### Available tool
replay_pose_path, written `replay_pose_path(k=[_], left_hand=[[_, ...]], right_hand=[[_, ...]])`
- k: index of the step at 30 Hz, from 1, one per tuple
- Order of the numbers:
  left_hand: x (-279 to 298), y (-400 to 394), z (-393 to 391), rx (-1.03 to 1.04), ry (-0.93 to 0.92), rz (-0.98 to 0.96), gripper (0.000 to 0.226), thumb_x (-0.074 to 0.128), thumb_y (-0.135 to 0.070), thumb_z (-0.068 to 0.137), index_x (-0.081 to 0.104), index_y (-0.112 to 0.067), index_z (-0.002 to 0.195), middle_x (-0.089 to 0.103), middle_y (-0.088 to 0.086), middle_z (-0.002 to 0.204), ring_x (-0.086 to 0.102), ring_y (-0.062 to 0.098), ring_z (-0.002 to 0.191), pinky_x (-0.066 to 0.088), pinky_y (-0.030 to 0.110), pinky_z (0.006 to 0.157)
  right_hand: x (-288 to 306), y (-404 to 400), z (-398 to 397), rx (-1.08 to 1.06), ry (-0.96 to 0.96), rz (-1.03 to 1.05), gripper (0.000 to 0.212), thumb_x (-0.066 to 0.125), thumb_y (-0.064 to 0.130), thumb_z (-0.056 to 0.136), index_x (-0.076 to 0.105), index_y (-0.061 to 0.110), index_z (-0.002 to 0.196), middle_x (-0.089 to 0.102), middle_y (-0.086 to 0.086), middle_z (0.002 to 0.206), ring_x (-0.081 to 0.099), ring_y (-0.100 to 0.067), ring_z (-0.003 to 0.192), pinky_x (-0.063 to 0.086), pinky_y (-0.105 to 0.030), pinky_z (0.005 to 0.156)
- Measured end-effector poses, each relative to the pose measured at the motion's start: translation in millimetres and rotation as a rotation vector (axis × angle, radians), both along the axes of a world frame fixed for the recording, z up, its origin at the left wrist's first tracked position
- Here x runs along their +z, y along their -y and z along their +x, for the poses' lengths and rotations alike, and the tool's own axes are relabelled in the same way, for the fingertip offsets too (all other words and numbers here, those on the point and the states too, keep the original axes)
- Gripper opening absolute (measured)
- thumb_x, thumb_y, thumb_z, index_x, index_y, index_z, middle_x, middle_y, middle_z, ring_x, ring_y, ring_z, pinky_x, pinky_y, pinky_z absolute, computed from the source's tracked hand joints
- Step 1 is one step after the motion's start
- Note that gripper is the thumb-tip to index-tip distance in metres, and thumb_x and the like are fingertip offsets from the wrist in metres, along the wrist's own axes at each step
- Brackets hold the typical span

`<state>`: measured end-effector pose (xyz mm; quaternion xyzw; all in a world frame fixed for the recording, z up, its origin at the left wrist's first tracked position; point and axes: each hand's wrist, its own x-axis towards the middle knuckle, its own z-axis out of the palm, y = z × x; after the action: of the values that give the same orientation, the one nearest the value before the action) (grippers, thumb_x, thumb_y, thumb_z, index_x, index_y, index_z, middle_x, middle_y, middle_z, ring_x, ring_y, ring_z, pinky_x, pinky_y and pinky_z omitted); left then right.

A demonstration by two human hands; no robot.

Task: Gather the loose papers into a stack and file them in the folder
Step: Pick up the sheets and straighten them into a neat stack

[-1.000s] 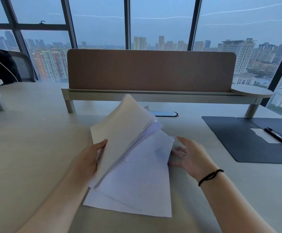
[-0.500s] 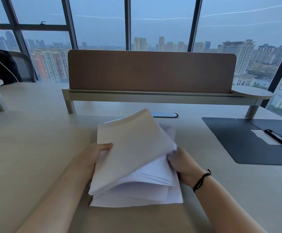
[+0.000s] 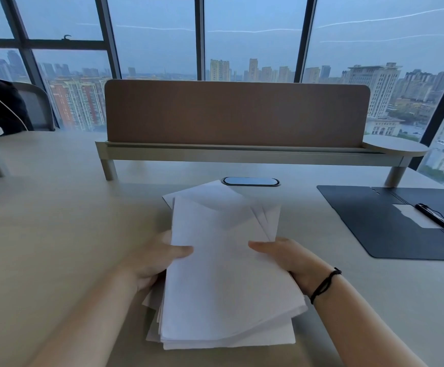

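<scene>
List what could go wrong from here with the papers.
1. The papers are fanned, corners splayed at both ends; lifted now between the left hand and right hand, sheets may slip out.
2. The open folder lies apart to the right, its clip shut; an unsquared stack may crumple going in.

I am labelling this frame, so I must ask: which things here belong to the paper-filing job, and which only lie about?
Belong to the job:
papers, gripped by left hand and right hand
open dark folder, with its clip

Just lying about:
desk divider
cable port
chair
</scene>
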<state>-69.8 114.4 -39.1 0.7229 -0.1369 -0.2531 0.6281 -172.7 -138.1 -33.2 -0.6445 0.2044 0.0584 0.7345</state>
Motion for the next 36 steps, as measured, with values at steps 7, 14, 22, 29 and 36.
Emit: replay_pose_path(k=[7, 14, 22, 29, 36], left_hand=[[6, 5, -4, 0.074, 0.001, -0.029, 0.032, 0.055, -0.031, 0.101, 0.075, -0.008, 0.108, 0.079, 0.010, 0.105, 0.075, 0.026, 0.099, 0.056, 0.037, 0.087], [-18, 1, 35, 0.539, -0.042, -0.252, 0.039, 0.063, -0.033, 0.095, 0.068, -0.005, 0.121, 0.073, 0.013, 0.117, 0.070, 0.026, 0.110, 0.056, 0.038, 0.093], [-17, 0, 33, 0.422, -0.154, -0.244, 0.024, 0.046, -0.008, 0.099, 0.057, 0.004, 0.082, 0.063, 0.008, 0.055, 0.059, 0.008, 0.037, 0.047, 0.017, 0.041], [-3, -14, 46, 0.609, -0.288, -0.554, 0.056, 0.037, -0.065, 0.096, 0.067, -0.018, 0.106, 0.074, 0.008, 0.067, 0.068, 0.023, 0.049, 0.052, 0.016, 0.048], [4, -20, 44, 0.597, -0.206, -0.633, 0.029, 0.064, -0.027, 0.095, 0.066, -0.014, 0.122, 0.073, 0.007, 0.112, 0.069, 0.025, 0.101, 0.056, 0.044, 0.086]], right_hand=[[0, 17, -8, 0.102, -0.024, 0.076, 0.026, 0.058, -0.007, 0.091, 0.068, -0.006, 0.116, 0.075, -0.024, 0.108, 0.075, -0.035, 0.085, 0.063, -0.040, 0.070], [11, 48, -21, 0.155, 0.040, 0.112, 0.046, 0.071, 0.008, 0.081, 0.064, -0.006, 0.125, 0.070, -0.026, 0.122, 0.067, -0.045, 0.112, 0.058, -0.046, 0.090], [1, 49, -26, 0.386, 0.052, 0.107, 0.033, 0.062, 0.001, 0.087, 0.069, -0.007, 0.119, 0.068, -0.029, 0.122, 0.072, -0.038, 0.101, 0.059, -0.044, 0.086], [-4, 46, -24, 0.488, 0.037, 0.043, 0.042, 0.067, 0.004, 0.081, 0.066, -0.007, 0.121, 0.069, -0.027, 0.121, 0.073, -0.034, 0.098, 0.058, -0.044, 0.089], [-3, 51, -25, 0.555, 0.008, -0.011, 0.030, 0.061, 0.001, 0.087, 0.070, -0.002, 0.116, 0.075, -0.019, 0.113, 0.075, -0.028, 0.095, 0.059, -0.038, 0.085]])
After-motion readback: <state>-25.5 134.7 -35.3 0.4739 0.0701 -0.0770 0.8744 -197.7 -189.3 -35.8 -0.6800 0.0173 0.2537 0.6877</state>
